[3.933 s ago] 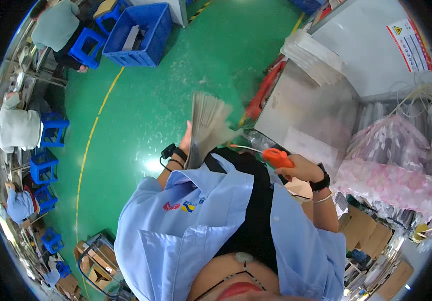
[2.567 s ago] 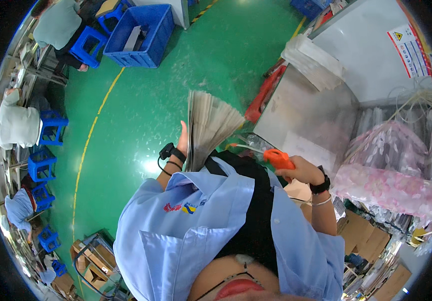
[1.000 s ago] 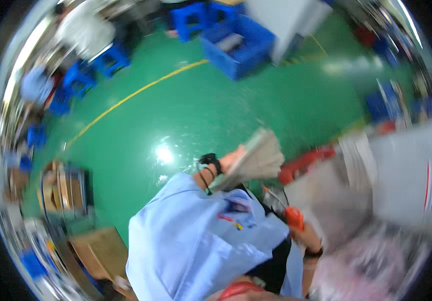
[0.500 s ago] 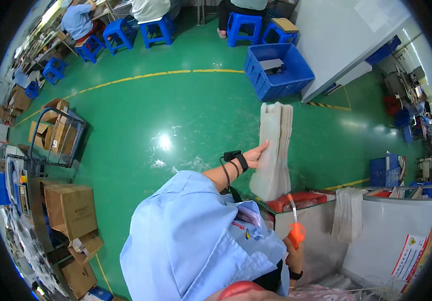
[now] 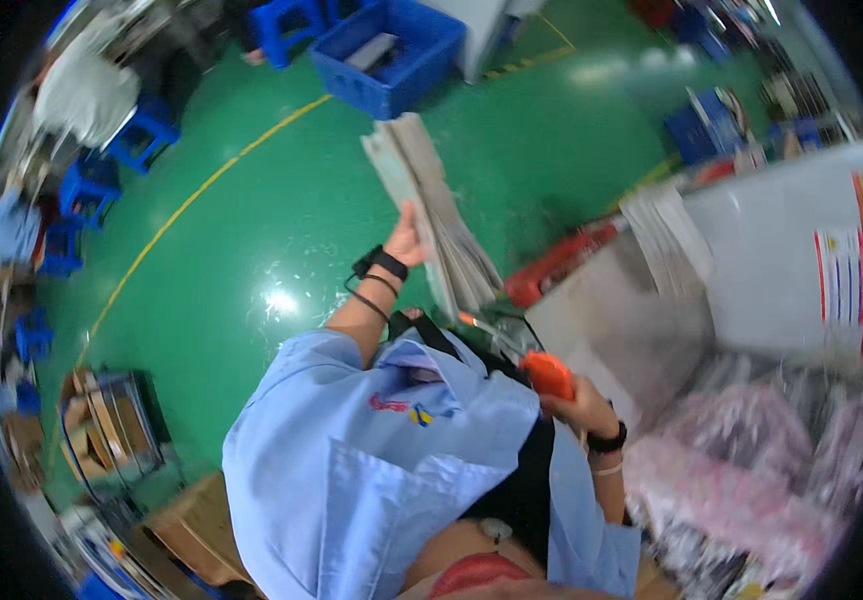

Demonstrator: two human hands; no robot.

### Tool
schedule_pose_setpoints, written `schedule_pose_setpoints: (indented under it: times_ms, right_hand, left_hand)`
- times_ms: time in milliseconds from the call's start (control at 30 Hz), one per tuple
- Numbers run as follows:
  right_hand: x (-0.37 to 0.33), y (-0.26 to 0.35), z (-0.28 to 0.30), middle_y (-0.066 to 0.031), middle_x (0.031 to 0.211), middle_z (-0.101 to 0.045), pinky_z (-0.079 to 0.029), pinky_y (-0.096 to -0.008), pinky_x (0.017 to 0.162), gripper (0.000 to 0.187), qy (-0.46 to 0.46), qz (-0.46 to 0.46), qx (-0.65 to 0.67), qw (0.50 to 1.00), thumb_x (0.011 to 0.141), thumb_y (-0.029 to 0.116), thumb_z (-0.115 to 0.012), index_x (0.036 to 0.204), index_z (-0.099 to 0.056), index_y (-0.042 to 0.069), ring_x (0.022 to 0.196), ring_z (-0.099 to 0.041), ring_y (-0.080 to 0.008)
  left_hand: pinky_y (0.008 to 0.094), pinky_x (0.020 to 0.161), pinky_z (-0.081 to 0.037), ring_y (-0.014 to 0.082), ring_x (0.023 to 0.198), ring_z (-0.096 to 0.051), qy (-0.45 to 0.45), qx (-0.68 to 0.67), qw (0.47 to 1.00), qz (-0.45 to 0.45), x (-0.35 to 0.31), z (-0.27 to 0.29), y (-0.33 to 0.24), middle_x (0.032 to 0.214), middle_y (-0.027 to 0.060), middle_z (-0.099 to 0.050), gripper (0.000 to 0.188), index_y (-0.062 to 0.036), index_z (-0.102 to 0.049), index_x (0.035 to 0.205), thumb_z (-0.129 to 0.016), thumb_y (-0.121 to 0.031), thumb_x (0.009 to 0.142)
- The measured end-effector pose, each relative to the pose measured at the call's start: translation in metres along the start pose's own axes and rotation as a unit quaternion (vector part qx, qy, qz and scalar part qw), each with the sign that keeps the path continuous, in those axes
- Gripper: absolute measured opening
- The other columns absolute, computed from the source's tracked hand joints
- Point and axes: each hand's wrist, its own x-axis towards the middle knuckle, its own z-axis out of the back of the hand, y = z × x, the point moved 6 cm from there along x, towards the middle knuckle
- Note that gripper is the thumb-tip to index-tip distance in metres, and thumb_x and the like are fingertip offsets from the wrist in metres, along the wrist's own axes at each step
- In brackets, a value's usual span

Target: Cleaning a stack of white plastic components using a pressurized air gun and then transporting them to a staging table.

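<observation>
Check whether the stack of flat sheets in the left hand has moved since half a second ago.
Yes. The stack of flat sheets in the left hand stood upright; now its top tilts left, toward the blue crate.

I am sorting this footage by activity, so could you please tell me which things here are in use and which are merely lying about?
In hand:
- stack of flat sheets, gripped by the left hand
- orange-handled tool, gripped by the right hand

Lying about:
- blue crate
- blue stools
- cardboard boxes
- pink bagged goods
</observation>
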Motion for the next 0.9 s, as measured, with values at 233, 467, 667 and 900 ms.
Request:
schedule_pose_setpoints:
  times_ms: [233,467,667,900]
  right_hand:
    - [-0.007,0.008,0.010,-0.0008,0.059,-0.055,-0.041,-0.0271,0.052,0.026,-0.058,0.031,0.010,0.998,0.086,0.026,-0.065,0.081,-0.060,0.002,0.056,-0.051,-0.0085]
    - [-0.018,-0.009,0.020,-0.0054,0.061,-0.058,-0.044,-0.0310,0.056,0.036,-0.033,-0.013,-0.027,0.999,0.085,0.037,-0.065,0.084,-0.060,0.001,0.055,-0.053,-0.0141]
    - [-0.024,-0.011,0.026,-0.0048,0.061,-0.057,-0.045,-0.0306,0.057,0.034,-0.101,0.001,0.011,0.995,0.086,0.036,-0.064,0.085,-0.061,0.002,0.056,-0.054,-0.0137]
    - [-0.015,-0.011,0.027,-0.0005,0.060,-0.056,-0.043,-0.0253,0.053,0.027,-0.048,-0.003,-0.069,0.996,0.085,0.027,-0.067,0.080,-0.059,0.001,0.056,-0.052,-0.0085]
  left_hand:
    - [0.0564,0.103,-0.036,0.0368,0.118,-0.048,0.032,0.044,0.998,0.022,0.026,0.000,0.019,0.126,0.0175,-0.053,0.089,-0.0069,-0.044,0.132,-0.061,-0.069,0.071]
    - [0.0626,0.102,-0.035,0.0387,0.114,-0.050,0.001,0.015,0.999,0.040,0.022,0.000,0.028,0.119,0.0174,-0.055,0.081,-0.0090,-0.054,0.120,-0.057,-0.073,0.071]
    - [0.0646,0.105,-0.030,0.0337,0.116,-0.048,-0.029,-0.006,0.999,0.035,0.013,-0.023,0.025,0.110,0.0097,-0.058,0.075,-0.0091,-0.057,0.113,-0.057,-0.072,0.073]
    - [0.0516,0.090,-0.049,0.0343,0.111,-0.053,-0.148,0.096,0.982,-0.061,0.016,0.007,0.010,0.118,0.0151,-0.056,0.057,-0.0105,-0.051,0.120,-0.052,-0.057,0.088]
